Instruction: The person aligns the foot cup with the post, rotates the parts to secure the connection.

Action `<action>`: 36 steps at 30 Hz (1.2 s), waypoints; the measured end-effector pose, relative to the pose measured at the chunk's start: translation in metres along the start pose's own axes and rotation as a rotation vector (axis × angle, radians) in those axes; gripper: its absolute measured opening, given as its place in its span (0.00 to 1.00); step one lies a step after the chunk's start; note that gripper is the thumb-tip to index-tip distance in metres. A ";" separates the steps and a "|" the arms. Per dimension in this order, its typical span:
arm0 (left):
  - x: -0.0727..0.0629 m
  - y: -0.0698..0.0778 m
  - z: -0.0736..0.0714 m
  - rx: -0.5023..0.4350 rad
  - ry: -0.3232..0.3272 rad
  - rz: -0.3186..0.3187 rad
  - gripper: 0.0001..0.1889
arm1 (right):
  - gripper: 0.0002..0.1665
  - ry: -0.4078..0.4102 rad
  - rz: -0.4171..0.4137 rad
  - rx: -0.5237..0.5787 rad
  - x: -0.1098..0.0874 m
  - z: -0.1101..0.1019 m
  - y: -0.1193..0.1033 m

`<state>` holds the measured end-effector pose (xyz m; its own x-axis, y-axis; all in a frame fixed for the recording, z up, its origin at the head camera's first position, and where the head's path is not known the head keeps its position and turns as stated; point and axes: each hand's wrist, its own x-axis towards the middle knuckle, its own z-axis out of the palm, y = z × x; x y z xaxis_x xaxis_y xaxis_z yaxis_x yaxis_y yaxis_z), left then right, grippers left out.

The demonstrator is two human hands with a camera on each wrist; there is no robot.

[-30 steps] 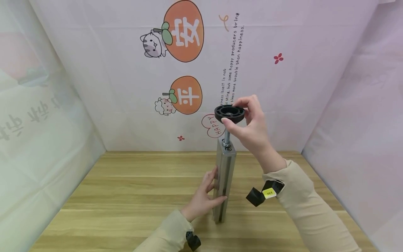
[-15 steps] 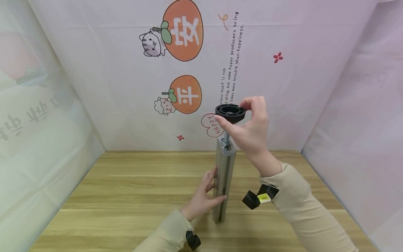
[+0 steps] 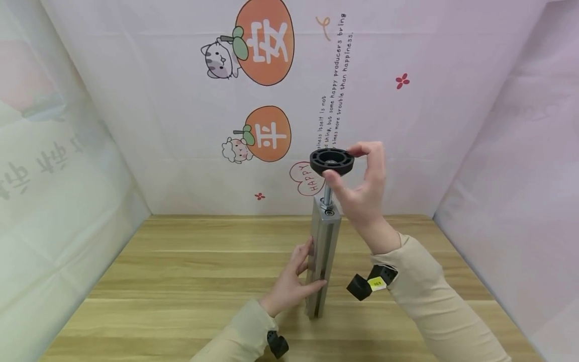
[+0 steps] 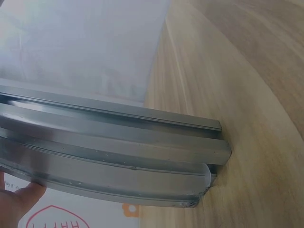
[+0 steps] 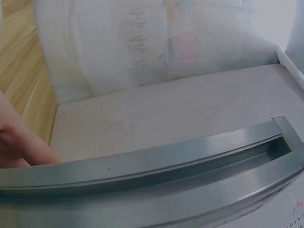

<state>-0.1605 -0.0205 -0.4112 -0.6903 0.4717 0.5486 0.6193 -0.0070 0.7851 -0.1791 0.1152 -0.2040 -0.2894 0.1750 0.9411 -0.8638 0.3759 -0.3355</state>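
A grey slotted aluminum profile [image 3: 323, 256] stands upright on the wooden table in the head view. My left hand [image 3: 291, 284] grips its lower part between thumb and fingers. From the profile's top end rises a threaded rod [image 3: 327, 195] with a nut at its base. It carries a round black leveling foot [image 3: 332, 161], broad side up. My right hand [image 3: 364, 191] pinches the foot's rim, thumb in front and index finger behind. In the left wrist view the profile's bottom end [image 4: 209, 161] meets the table. The right wrist view shows the slotted side [image 5: 156, 175] and part of my left hand [image 5: 21, 142].
The wooden table [image 3: 190, 281] spreads beneath the work. White printed cloth [image 3: 167, 100] hangs behind it, with more cloth at the left [image 3: 54, 176] and right [image 3: 511, 176]. Small black wrist cameras sit on both sleeves.
My right hand has shifted its hold around the foot's rim; its thumb moved left, then back right, and the wrist swung slightly left. My left hand and the profile stay in place.
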 end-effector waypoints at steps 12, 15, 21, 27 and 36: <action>0.004 0.000 -0.001 0.010 0.010 -0.019 0.51 | 0.22 -0.640 0.604 1.155 0.018 -0.011 0.030; 0.004 0.000 0.000 0.012 0.006 -0.018 0.51 | 0.26 -0.770 0.607 1.328 0.021 -0.011 0.035; 0.003 0.001 0.000 0.007 0.004 -0.016 0.51 | 0.29 -0.854 0.579 1.598 0.021 -0.007 0.040; 0.001 0.002 -0.001 0.010 0.006 -0.002 0.51 | 0.29 -0.841 0.592 1.698 0.016 -0.004 0.042; 0.002 -0.001 0.000 0.015 0.006 0.000 0.51 | 0.17 -0.754 0.578 1.535 0.013 -0.006 0.040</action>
<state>-0.1625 -0.0199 -0.4108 -0.6923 0.4666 0.5504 0.6250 0.0065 0.7806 -0.2150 0.1379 -0.2054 -0.3875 -0.6070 0.6939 -0.0420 -0.7403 -0.6710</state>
